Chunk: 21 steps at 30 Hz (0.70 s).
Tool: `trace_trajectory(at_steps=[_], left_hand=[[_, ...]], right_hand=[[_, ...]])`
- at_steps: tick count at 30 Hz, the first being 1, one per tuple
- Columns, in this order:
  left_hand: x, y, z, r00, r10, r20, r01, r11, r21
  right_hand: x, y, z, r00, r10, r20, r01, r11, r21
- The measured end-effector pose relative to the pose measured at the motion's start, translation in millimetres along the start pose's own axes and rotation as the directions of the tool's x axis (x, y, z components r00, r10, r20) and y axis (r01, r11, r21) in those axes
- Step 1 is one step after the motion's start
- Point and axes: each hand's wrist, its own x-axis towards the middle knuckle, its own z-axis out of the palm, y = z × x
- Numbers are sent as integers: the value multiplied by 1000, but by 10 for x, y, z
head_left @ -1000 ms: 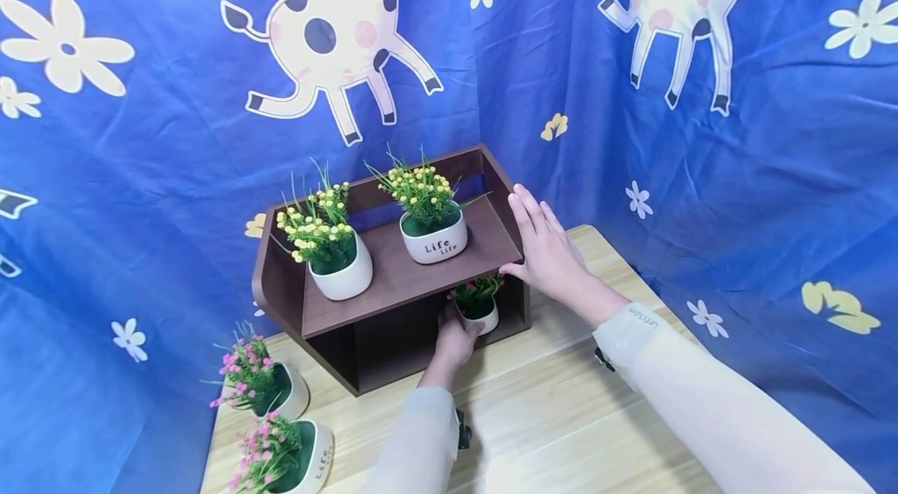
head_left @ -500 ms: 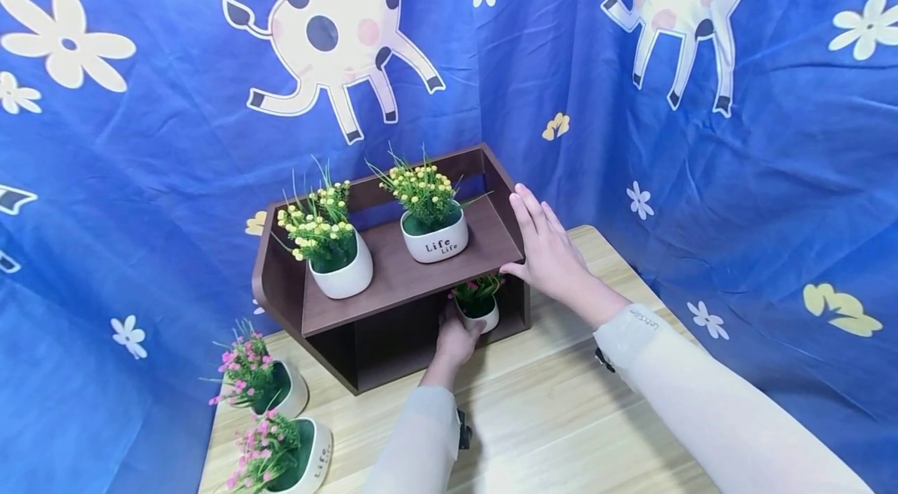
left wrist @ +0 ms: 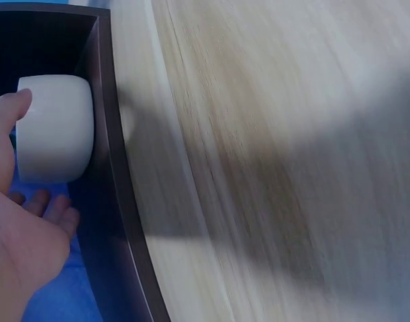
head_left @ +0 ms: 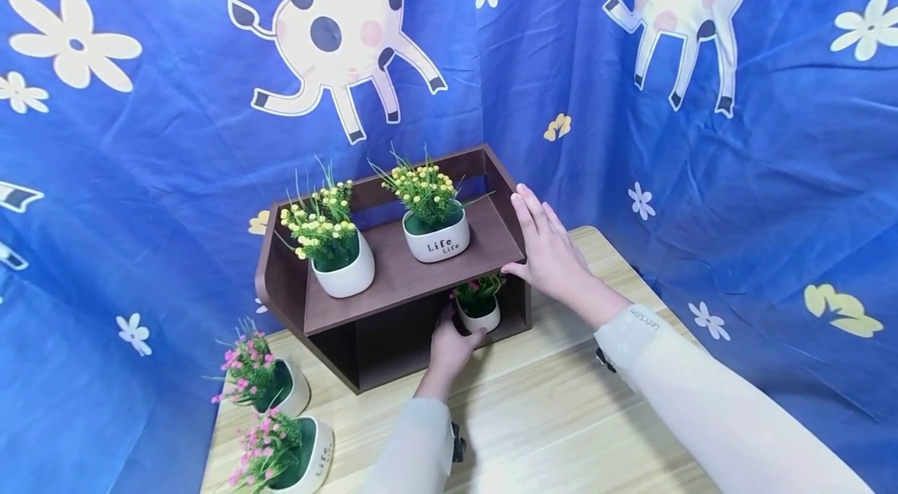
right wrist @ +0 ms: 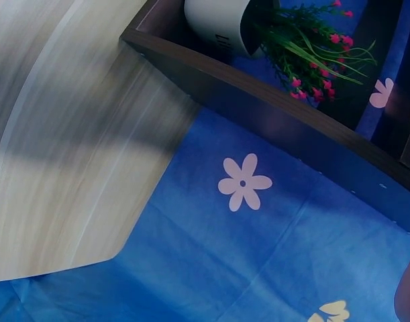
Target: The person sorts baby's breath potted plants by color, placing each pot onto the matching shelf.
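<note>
My left hand (head_left: 450, 346) is at the opening of the brown shelf's (head_left: 379, 305) lower level, beside a white pot (head_left: 484, 321) of pink artificial flowers (head_left: 477, 290). In the left wrist view the thumb lies at the rim of the white pot (left wrist: 56, 127), while the other fingers (left wrist: 50, 206) are spread loosely away from it. The pot stands upright near the right end of that level. My right hand (head_left: 550, 248) lies with straight fingers against the shelf's right side panel (right wrist: 258, 121); only bits of it show in the right wrist view.
Two white pots of yellow flowers (head_left: 344, 276) (head_left: 436, 243) stand on the upper level. On the table (head_left: 561, 400) to the left are two more pots with pink flowers (head_left: 288, 393) (head_left: 316, 459). Blue patterned curtains (head_left: 547, 50) hang behind and on both sides.
My left hand has drawn back slightly towards me, and its fingers have loosened from the pot in the lower level. The pot and my right hand have stayed in place.
</note>
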Motion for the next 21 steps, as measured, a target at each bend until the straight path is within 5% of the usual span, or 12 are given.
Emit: trace_trajectory(at_steps=[13,21], left_hand=[[-217,-33,-104,992,83,-97,-82,996,20],[-489,-89,-275,986,60,-154,-58,998,13]], right_hand=[[-2,26,8,999,-20,-34,20,1000,10],[-2,1,-13,1000,-9,-14,9,1000,-6]])
